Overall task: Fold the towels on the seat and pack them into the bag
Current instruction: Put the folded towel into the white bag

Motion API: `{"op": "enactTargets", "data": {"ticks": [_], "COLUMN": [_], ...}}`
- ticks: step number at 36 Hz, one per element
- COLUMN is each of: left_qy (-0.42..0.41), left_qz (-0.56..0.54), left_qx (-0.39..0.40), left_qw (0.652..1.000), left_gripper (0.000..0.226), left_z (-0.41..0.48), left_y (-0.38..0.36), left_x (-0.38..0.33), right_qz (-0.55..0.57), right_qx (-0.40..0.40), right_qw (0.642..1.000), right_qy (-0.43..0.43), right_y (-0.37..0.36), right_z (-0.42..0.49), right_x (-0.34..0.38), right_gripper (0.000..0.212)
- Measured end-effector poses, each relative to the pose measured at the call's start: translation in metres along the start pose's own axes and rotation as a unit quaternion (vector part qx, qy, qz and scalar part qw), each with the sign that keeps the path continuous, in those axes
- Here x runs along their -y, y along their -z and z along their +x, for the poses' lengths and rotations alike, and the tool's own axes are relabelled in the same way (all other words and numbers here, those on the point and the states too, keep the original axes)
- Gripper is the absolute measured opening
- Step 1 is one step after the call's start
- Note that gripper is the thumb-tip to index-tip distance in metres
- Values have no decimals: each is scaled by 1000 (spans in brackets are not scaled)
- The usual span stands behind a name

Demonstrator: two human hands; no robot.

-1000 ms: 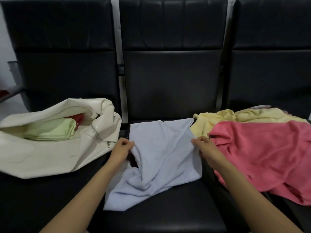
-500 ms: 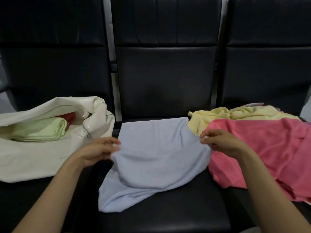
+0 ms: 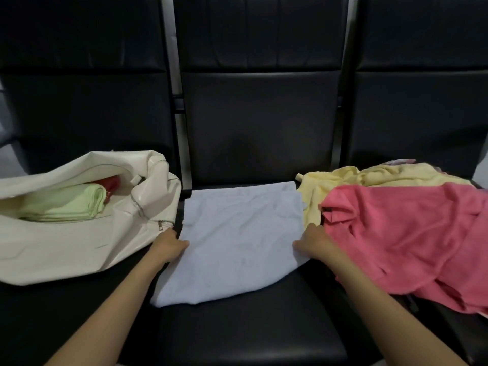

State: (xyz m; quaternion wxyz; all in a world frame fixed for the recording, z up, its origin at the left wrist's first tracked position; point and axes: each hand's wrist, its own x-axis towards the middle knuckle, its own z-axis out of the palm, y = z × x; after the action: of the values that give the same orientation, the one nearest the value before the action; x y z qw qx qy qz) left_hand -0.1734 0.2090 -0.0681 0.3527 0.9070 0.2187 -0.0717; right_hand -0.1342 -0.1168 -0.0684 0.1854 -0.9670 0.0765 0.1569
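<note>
A pale blue towel (image 3: 237,239) lies spread on the middle black seat (image 3: 250,331). My left hand (image 3: 169,247) pinches its left edge and my right hand (image 3: 314,244) pinches its right edge, both low against the seat. A cream bag (image 3: 79,244) lies open on the left seat, with a folded light green towel (image 3: 66,204) and a bit of a red towel (image 3: 112,184) inside. On the right seat a crumpled pink towel (image 3: 404,239) lies over a yellow towel (image 3: 351,178).
Three black padded chairs stand side by side, their tall backrests (image 3: 258,101) close behind the towels. The bag's zipper pull (image 3: 160,225) hangs near my left hand. The pink towel droops over the right seat's front edge.
Both hands have pulled the blue towel's edges outward and down. The towel, bunched and lifted before, now lies flatter on the seat.
</note>
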Motion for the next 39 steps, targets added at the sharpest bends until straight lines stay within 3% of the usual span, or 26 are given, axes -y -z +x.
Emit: {"op": "enactTargets", "data": {"ticks": [1,5,7,11,13,16,19,21,24,27,30,32,36,39], "left_qy": [0,12,11,-39,-68,-63,-25,-6,4,-37,-91,-113,-120,-89], "left_qz": [-1,-51,-63,-104,-163,-244,-324,-311,-229,-135,-105,-154,-299,-442], "left_qx": [-6,0,0,-36,-58,-87,-15,94,219,270,285,284,241,131], "left_qw": [1000,999,998,993,983,964,946,946,948,953,948,939,916,883], "left_gripper": [13,22,22,27,28,22,31,57,88,61,36,30,19,8], "left_z": [-1,-1,-2,3,6,8,4,-1,-5,-9,-13,-19,-22,-16], "left_y": [0,-2,-2,2,8,17,29,36,41,41,46,50,62,66], "left_x": [1,7,6,5,4,0,1,8,21,23,17,10,4,0], "right_qz": [-11,-21,-15,133,289,504,562,532,428,285,185,271,463,564], "right_qx": [-19,-36,-42,-72,-80,-75,-102,-95,3,90,63,59,46,2], "right_qw": [1000,999,999,988,953,859,819,840,903,952,972,948,868,809], "right_qy": [-3,14,21,39,43,45,52,46,34,66,128,159,173,166], "right_y": [-4,-7,-3,7,15,35,48,49,43,38,43,50,66,73], "right_z": [1,7,8,6,4,-7,-9,-8,-7,-11,-16,-21,-27,-20], "right_x": [0,-3,-5,-6,-4,1,-5,-12,-26,-32,-30,-26,-22,-20], "right_gripper": [48,16,15,13,16,9,22,34,53,59,29,17,19,17]}}
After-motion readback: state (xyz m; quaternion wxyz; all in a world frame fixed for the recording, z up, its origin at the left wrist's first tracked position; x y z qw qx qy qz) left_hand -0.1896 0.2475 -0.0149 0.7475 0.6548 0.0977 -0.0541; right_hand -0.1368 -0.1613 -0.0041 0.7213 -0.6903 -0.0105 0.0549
